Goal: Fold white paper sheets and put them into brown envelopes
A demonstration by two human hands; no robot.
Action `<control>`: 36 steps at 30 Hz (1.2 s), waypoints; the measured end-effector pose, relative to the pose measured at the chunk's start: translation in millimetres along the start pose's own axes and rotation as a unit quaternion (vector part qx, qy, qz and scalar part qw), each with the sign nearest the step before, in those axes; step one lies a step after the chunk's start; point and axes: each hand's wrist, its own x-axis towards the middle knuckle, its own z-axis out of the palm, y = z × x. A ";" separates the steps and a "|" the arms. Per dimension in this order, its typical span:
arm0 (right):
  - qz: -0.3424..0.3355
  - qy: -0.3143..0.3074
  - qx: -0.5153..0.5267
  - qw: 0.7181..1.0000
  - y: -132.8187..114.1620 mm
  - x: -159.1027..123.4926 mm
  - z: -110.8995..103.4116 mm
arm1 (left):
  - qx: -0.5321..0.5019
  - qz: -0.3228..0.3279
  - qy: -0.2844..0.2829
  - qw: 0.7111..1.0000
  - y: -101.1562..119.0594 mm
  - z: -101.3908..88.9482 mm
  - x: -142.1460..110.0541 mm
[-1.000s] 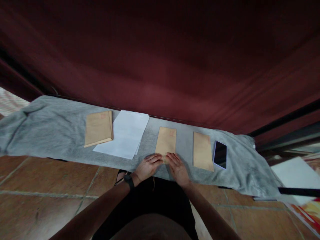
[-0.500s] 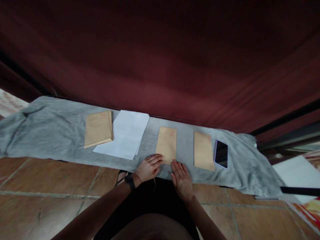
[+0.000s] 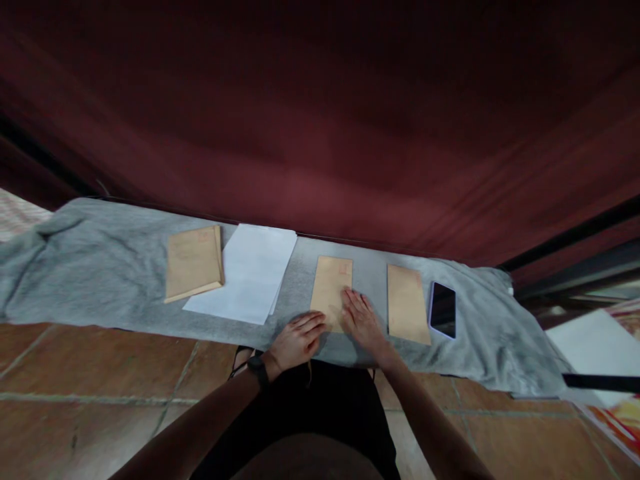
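A tan paper envelope (image 3: 332, 283) with a red mark near its top right lies flat in front of me on the grey cloth. My left hand (image 3: 298, 339), a dark band at its wrist, rests at the envelope's lower left corner with its fingers lying side by side. On the envelope's right edge my right hand (image 3: 363, 321) lies flat, fingers stretched out and pointing up and left. Neither hand grips anything. To the right of it lies a second tan envelope (image 3: 407, 303).
Grey cloth (image 3: 110, 273) covers the long narrow surface. White paper sheets (image 3: 247, 273) lie left of centre, partly under a stack of tan envelopes (image 3: 194, 263). A phone (image 3: 443, 309) lies at the right. Dark red fabric (image 3: 320, 133) hangs behind; the floor is tiled (image 3: 75, 373).
My right hand has slid up from the envelope's bottom edge along its right side. The left hand stays at the lower left corner. The view has shifted slightly.
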 end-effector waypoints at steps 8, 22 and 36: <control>0.017 -0.021 -0.045 0.999 28.7 83.3 7.4 | -0.009 0.000 -0.002 1.000 -1.2 -0.6 0.4; 0.013 -0.069 -0.048 0.996 19.3 79.3 6.2 | -0.007 0.002 0.003 1.000 -0.7 -1.4 0.4; -0.072 -0.014 -0.051 0.996 -16.9 10.2 14.6 | -0.002 0.000 0.001 1.000 1.2 -1.1 2.0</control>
